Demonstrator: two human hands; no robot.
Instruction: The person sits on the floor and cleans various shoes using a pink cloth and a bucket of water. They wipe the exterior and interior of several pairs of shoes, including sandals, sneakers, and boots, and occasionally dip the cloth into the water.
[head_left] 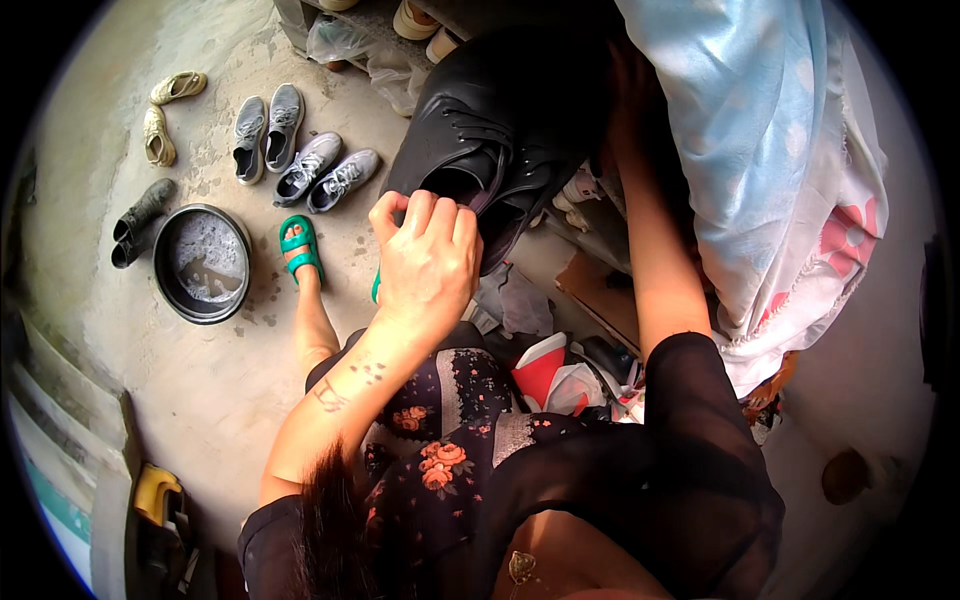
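My left hand [430,250] is closed on the heel end of a pair of black lace-up shoes [455,125], held side by side with their openings toward me. The fingers curl over the shoe's rim, so the fingertips are hidden. My right hand [628,85] reaches into deep shadow beside the shoes, next to a hanging cloth; its fingers cannot be made out. Dark shoe uppers fill the space between the two hands, and their far ends fade into the shadow.
Grey sneakers [285,125], silver-grey sneakers [342,180], cream shoes [158,137] and dark shoes [140,215] stand on the concrete floor. A black basin [163,270] holds sudsy water. Light blue cloth [740,130] hangs at right. Bags and cardboard [595,295] lie below the shoes.
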